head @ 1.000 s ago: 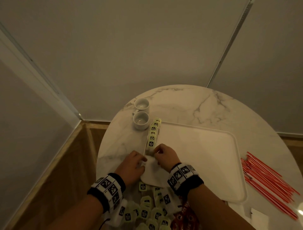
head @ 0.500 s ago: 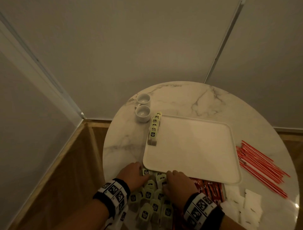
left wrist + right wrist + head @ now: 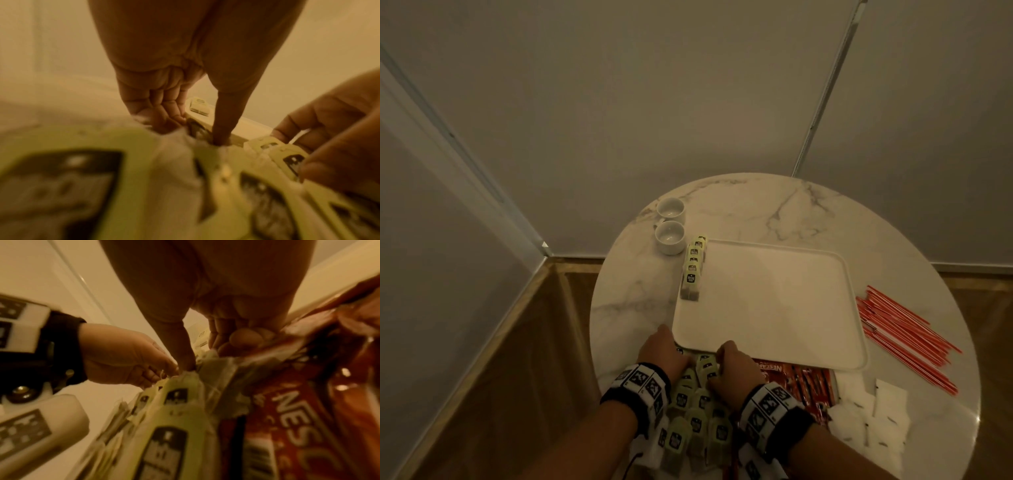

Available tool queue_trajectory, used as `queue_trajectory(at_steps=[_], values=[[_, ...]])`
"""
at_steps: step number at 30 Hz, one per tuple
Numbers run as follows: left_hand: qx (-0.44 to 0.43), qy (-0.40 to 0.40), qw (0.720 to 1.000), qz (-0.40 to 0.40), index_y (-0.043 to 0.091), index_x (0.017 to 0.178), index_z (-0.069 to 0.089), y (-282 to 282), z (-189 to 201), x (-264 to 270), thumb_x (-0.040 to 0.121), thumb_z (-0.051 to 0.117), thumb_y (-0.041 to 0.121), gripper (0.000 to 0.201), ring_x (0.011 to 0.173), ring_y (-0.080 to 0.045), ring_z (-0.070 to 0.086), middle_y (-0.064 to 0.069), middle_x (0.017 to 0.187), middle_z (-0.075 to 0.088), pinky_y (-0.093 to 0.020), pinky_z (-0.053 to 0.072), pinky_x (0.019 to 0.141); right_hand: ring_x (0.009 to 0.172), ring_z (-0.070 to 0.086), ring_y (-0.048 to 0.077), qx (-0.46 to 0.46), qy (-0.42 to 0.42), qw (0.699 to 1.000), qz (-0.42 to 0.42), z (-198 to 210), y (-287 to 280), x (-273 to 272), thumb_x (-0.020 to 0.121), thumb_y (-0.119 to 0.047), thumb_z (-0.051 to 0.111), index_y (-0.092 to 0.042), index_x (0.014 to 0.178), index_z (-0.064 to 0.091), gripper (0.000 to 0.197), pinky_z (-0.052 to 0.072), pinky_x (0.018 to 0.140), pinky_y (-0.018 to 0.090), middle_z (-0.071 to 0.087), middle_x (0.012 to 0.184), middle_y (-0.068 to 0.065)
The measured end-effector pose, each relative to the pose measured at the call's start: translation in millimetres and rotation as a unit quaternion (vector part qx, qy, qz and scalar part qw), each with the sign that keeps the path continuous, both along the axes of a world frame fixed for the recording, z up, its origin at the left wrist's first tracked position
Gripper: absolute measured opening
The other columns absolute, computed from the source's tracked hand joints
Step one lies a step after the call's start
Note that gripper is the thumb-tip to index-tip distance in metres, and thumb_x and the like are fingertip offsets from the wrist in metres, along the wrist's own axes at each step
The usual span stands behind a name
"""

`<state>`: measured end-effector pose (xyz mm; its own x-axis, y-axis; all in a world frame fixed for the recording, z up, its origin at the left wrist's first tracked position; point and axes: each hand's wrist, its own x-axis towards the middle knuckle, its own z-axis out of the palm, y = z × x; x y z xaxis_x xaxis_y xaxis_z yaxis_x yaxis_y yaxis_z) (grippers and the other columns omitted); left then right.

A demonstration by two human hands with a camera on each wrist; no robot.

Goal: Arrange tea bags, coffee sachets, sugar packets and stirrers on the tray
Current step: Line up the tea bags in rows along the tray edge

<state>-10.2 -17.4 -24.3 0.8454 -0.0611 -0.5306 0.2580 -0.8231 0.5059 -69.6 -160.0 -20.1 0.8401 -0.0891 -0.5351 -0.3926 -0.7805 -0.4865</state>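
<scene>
A white tray (image 3: 767,308) lies on the round marble table. A row of green-tagged tea bags (image 3: 693,270) stands along its left rim. A loose pile of tea bags (image 3: 695,411) lies at the table's near edge, under my wrists. My left hand (image 3: 671,356) and right hand (image 3: 719,363) both reach into the top of that pile, just short of the tray's near rim. In the left wrist view my left hand (image 3: 197,129) has its fingers curled and its thumb down, pinching a tea bag. In the right wrist view my right hand (image 3: 203,356) pinches another tea bag in the same way.
Red coffee sachets (image 3: 801,380) lie right of the pile, with white sugar packets (image 3: 869,421) beyond them. Red stirrers (image 3: 904,335) fan out right of the tray. Two white cups (image 3: 669,226) stand at the back left. Walls close in behind the table.
Both hands have left the tea bag row on the tray and come back to the loose pile at the near edge, where they now dig in with thumbs and fingers.
</scene>
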Motion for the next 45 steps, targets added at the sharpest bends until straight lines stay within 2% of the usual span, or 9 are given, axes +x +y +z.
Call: queue_trajectory(at_steps=[4, 7, 11, 14, 21, 28, 33, 39, 45], values=[[-0.021, 0.026, 0.999, 0.038, 0.011, 0.105, 0.043, 7, 2, 7, 0.074, 0.073, 0.020, 0.044, 0.087, -0.020, 0.053, -0.003, 0.096, 0.052, -0.028, 0.047, 0.073, 0.081, 0.048, 0.017, 0.020, -0.016, 0.999, 0.025, 6, -7, 3, 0.083, -0.022, 0.062, -0.021, 0.082, 0.048, 0.014, 0.036, 0.064, 0.022, 0.052, 0.084, -0.004], [-0.048, 0.065, 0.993, 0.091, 0.010, 0.101, 0.052, 15, 1, 11, 0.070, 0.074, 0.010, 0.039, 0.086, -0.023, 0.059, -0.006, 0.097, 0.058, -0.033, 0.054, 0.073, 0.074, 0.049, 0.016, 0.058, -0.025, 0.998, 0.020, 12, -18, 7, 0.081, -0.018, 0.064, -0.026, 0.065, 0.044, 0.027, 0.034, 0.057, 0.020, 0.047, 0.070, -0.007], [-0.095, 0.086, 0.986, 0.106, -0.001, 0.082, 0.069, 27, 8, 17, 0.075, 0.067, 0.001, 0.008, 0.069, -0.025, 0.064, -0.015, 0.081, 0.068, -0.031, 0.057, 0.059, 0.070, 0.059, 0.014, 0.161, -0.045, 0.985, -0.042, 23, -38, 16, 0.080, -0.016, 0.071, -0.020, 0.072, 0.057, 0.017, 0.047, 0.061, 0.019, 0.061, 0.074, 0.000], [-0.136, 0.071, 0.981, 0.123, 0.001, 0.074, 0.063, 36, 23, 22, 0.079, 0.065, 0.000, 0.005, 0.063, -0.021, 0.057, -0.014, 0.071, 0.061, -0.023, 0.047, 0.050, 0.083, 0.069, 0.025, 0.277, -0.055, 0.950, -0.129, 32, -51, 27, 0.081, -0.011, 0.072, -0.009, 0.090, 0.064, 0.013, 0.059, 0.072, 0.035, 0.070, 0.091, 0.013], [-0.415, 0.125, 0.885, 0.170, -0.003, 0.113, 0.060, 3, 59, 19, 0.084, 0.061, -0.006, 0.029, 0.087, -0.033, 0.068, -0.024, 0.102, 0.068, -0.038, 0.059, 0.073, 0.077, 0.069, 0.026, 0.524, -0.067, 0.824, -0.204, 66, -46, 57, 0.083, 0.010, 0.061, 0.000, 0.090, 0.059, 0.013, 0.056, 0.069, 0.041, 0.071, 0.084, 0.012], [-0.599, 0.244, 0.745, 0.160, 0.005, 0.125, 0.054, -22, 80, 19, 0.084, 0.044, 0.015, 0.043, 0.105, -0.043, 0.059, -0.029, 0.120, 0.060, -0.043, 0.054, 0.080, 0.064, 0.063, 0.021, 0.418, -0.125, 0.884, -0.166, 73, -47, 80, 0.080, 0.006, 0.069, -0.008, 0.079, 0.061, 0.016, 0.049, 0.055, 0.029, 0.067, 0.072, 0.006], [-0.515, 0.174, 0.831, 0.118, 0.007, 0.123, 0.053, -34, 73, 28, 0.090, 0.056, 0.004, 0.032, 0.094, -0.036, 0.066, -0.023, 0.110, 0.067, -0.037, 0.058, 0.074, 0.073, 0.065, 0.027, 0.412, -0.099, 0.892, -0.156, 70, -50, 92, 0.086, -0.010, 0.066, 0.004, 0.096, 0.066, 0.017, 0.053, 0.061, 0.036, 0.070, 0.087, 0.016], [-0.510, 0.140, 0.838, 0.137, 0.017, 0.119, 0.054, -31, 64, 44, 0.089, 0.055, -0.001, 0.035, 0.087, -0.038, 0.068, -0.021, 0.101, 0.069, -0.042, 0.058, 0.072, 0.073, 0.060, 0.021, 0.449, -0.060, 0.869, -0.198, 74, -60, 112, 0.092, -0.017, 0.059, -0.009, 0.083, 0.071, 0.017, 0.047, 0.055, 0.029, 0.066, 0.082, 0.010], [-0.494, 0.136, 0.847, 0.142, 0.006, 0.120, 0.055, -23, 58, 64, 0.090, 0.055, 0.000, 0.031, 0.085, -0.035, 0.069, -0.023, 0.103, 0.068, -0.037, 0.058, 0.065, 0.059, 0.054, 0.017, 0.427, -0.109, 0.854, -0.277, 69, -68, 151, 0.093, -0.015, 0.057, -0.012, 0.080, 0.067, 0.017, 0.037, 0.046, 0.025, 0.063, 0.072, 0.006]])
